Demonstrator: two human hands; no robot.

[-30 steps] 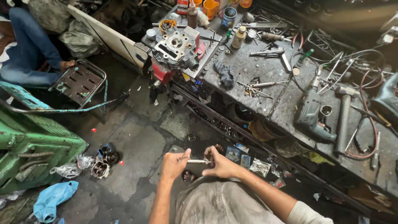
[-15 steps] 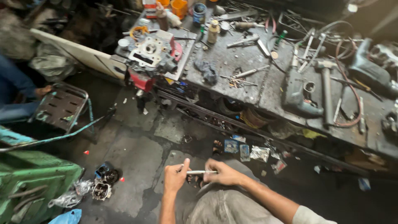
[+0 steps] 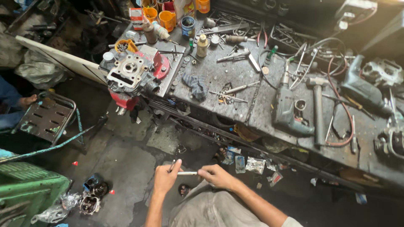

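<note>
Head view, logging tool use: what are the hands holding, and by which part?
A thin metal rod, held level between both hands: the left hand pinches one end, the right hand grips the other. What kind of tool it is cannot be told.

One view only: head cam, worn by the person, looks steeply down and fwd from above. Near field: both hands, left hand [image 3: 165,180] and right hand [image 3: 219,176], low centre. Mid field: floor. Far field: workbench [image 3: 269,105] across upper frame. No 2nd view, so no shared area.
</note>
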